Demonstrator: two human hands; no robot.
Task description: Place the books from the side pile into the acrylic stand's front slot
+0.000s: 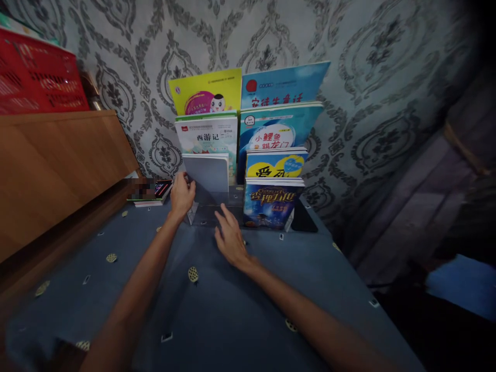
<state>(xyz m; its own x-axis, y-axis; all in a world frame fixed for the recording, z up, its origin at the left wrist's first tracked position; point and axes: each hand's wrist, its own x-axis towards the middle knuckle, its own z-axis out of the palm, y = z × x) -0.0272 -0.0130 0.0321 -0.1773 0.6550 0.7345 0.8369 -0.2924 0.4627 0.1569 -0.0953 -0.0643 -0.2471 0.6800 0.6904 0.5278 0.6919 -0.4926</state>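
A plain grey-covered book [208, 174] stands upright in the left column of a clear stepped book stand [190, 213]. My left hand [183, 195] is closed at the book's left edge, its fingers curled against it. In front of the stand, below the grey book, my right hand [231, 238] is open with fingers apart and nothing in it. Behind the grey book are a white storybook [209, 132] and a yellow book [207, 93]. The right column holds a dark blue book [271, 204], a blue-and-yellow book [276, 164] and teal books [279, 126].
Several stacked books [149, 194] lie left of the stand. A wooden cabinet [65, 165] at the left carries a red basket [39, 77]. A dark flat object [304, 218] lies right of the stand. The table has a blue patterned cloth [217, 320]; a curtain [406, 196] hangs at right.
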